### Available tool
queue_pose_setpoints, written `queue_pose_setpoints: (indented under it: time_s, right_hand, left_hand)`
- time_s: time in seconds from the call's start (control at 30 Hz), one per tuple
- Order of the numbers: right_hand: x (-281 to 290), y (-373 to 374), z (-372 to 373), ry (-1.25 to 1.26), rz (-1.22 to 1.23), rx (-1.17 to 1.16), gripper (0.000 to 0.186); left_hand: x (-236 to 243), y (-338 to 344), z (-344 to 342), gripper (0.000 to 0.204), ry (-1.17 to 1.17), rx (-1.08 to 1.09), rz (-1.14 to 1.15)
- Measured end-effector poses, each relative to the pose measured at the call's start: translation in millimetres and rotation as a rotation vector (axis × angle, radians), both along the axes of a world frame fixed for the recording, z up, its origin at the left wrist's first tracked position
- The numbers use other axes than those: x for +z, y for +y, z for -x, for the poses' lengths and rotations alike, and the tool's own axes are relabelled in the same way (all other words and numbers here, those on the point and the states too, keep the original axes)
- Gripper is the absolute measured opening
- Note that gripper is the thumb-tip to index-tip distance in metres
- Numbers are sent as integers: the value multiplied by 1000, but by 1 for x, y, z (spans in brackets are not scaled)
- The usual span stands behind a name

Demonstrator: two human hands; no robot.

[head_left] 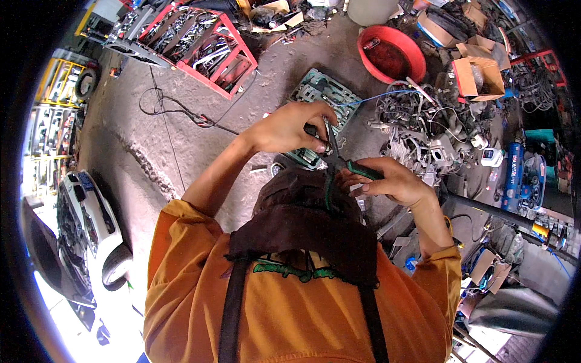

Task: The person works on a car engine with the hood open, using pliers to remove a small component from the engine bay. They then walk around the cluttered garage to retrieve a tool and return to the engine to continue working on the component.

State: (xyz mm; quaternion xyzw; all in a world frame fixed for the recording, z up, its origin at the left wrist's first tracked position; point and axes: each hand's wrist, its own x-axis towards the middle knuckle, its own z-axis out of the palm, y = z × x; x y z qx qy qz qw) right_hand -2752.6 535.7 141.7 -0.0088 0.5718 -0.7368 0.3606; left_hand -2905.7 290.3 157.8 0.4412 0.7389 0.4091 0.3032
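Note:
My right hand point(396, 183) is closed around the green handles of a pair of pliers point(336, 158), held in front of my chest. The dark jaws point up toward my left hand point(289, 128). My left hand is closed on a small dark part at the jaws; the fingers hide most of it and I cannot tell what it is. Both forearms come out of orange sleeves. A dark brown cloth point(305, 224) with straps hangs on my chest just under the hands.
A green socket-set case point(321, 91) lies open on the concrete floor behind my hands. To the right is a pile of engine parts and wiring point(433, 130), with cardboard boxes point(478, 75) and a red basin point(390, 53). A red tool rack point(203, 42) stands at the upper left, and a white car point(88, 227) is at the far left.

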Motion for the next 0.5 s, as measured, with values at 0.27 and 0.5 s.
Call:
queue_pose_setpoints:
  time_s: [0.27,0.5]
  right_hand:
    - [-8,-4,-6,-60,28,-42,54]
    - [-20,-12,-14,-61,109,-57,58]
  left_hand:
    - [-16,-6,3,50,140,-74,-113]
    - [2,-6,-1,52,-14,-46,26]
